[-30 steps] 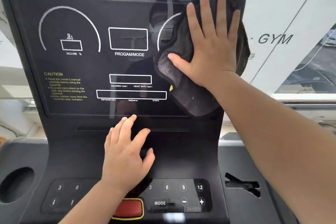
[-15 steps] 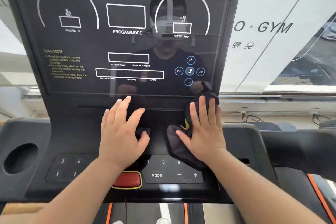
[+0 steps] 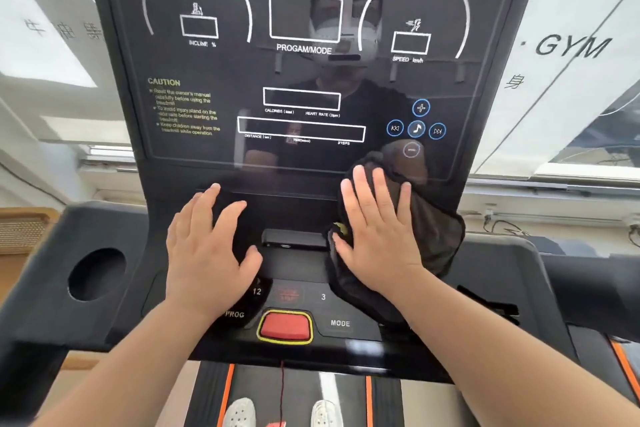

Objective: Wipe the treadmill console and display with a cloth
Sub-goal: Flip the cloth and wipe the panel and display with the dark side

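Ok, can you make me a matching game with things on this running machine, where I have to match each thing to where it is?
Things:
1. dark cloth
2. red button
3. round cup hole
4. left hand

Places:
A. far left of the console
B. under the right hand
C. bottom middle, inside a yellow ring
D. flat and bare on the console, left of the cloth

Pairs: 1-B, 2-C, 3-A, 4-D
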`<state>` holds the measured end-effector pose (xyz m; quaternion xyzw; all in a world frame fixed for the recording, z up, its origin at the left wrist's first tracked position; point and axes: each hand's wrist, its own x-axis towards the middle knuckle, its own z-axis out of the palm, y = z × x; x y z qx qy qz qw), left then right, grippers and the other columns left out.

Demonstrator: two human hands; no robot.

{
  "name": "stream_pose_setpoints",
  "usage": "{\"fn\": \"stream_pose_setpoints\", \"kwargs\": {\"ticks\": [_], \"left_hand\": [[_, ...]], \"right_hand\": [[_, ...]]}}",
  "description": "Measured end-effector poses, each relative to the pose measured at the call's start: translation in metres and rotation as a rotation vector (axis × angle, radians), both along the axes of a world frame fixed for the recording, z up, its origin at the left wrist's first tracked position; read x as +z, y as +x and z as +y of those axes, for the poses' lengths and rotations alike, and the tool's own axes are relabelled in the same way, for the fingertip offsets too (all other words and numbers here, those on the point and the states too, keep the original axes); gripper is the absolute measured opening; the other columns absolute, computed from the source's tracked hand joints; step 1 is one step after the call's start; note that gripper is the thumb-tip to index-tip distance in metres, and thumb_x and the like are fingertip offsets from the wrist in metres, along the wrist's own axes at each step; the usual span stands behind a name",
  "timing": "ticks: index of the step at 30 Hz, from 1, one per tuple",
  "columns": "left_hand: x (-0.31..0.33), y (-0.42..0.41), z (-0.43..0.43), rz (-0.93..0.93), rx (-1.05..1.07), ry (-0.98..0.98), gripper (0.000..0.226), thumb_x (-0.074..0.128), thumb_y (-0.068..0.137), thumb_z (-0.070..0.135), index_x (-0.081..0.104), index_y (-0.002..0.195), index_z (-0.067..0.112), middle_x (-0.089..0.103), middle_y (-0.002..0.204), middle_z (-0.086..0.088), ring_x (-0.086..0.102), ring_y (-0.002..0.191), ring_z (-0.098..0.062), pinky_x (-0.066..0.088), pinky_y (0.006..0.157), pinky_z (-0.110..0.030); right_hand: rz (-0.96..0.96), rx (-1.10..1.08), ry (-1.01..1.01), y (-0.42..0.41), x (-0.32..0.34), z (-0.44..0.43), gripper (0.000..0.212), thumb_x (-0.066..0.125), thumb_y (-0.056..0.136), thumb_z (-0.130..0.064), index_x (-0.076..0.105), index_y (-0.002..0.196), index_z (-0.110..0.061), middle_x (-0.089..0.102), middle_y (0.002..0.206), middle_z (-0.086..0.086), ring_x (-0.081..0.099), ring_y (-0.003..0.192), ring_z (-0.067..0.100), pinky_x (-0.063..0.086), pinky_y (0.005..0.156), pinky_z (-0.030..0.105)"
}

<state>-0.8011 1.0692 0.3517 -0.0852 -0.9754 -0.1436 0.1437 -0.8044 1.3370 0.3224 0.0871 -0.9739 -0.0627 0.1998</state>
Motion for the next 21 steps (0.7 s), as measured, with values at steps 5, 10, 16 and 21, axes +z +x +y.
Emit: {"fn": "stream_pose_setpoints", "kwargs": {"ticks": [5, 10, 16, 21], "left_hand": [[-0.003, -0.004, -0.015, 0.001, 0.009, 0.021, 0.063, 0.064, 0.073, 0.037, 0.056, 0.132, 0.018, 0.037, 0.154, -0.014, 0.039, 0.139, -0.041, 0.034, 0.112, -0.062], [-0.009, -0.005, -0.038, -0.037, 0.046, 0.039, 0.065, 0.064, 0.073, 0.039, 0.053, 0.134, 0.02, 0.035, 0.156, -0.014, 0.037, 0.141, -0.042, 0.032, 0.111, -0.064], [-0.012, -0.004, -0.07, -0.062, 0.071, 0.037, 0.068, 0.063, 0.075, 0.042, 0.053, 0.137, 0.019, 0.035, 0.156, -0.016, 0.036, 0.142, -0.041, 0.031, 0.113, -0.062], [-0.012, 0.001, -0.095, -0.08, 0.096, 0.027, 0.07, 0.063, 0.075, 0.044, 0.051, 0.139, 0.017, 0.034, 0.155, -0.014, 0.029, 0.143, -0.036, 0.027, 0.115, -0.058]], "right_hand": [[0.014, 0.16, 0.14, -0.016, 0.015, -0.009, 0.086, 0.06, 0.096, -0.051, 0.019, 0.165, -0.022, 0.014, 0.173, -0.001, 0.008, 0.158, 0.029, -0.007, 0.126, 0.056], [0.001, 0.258, 0.258, -0.039, 0.029, -0.046, 0.085, 0.051, 0.099, -0.059, 0.013, 0.166, -0.023, 0.008, 0.174, -0.001, 0.0, 0.159, 0.03, -0.009, 0.126, 0.057], [-0.025, 0.314, 0.283, -0.06, 0.036, -0.122, 0.096, 0.048, 0.095, -0.068, 0.003, 0.166, -0.021, -0.002, 0.175, 0.001, -0.006, 0.159, 0.031, -0.013, 0.125, 0.058], [-0.053, 0.326, 0.278, -0.073, 0.036, -0.186, 0.097, 0.036, 0.097, -0.074, -0.003, 0.166, -0.018, -0.011, 0.174, 0.005, -0.013, 0.159, 0.034, -0.015, 0.123, 0.06]]}}
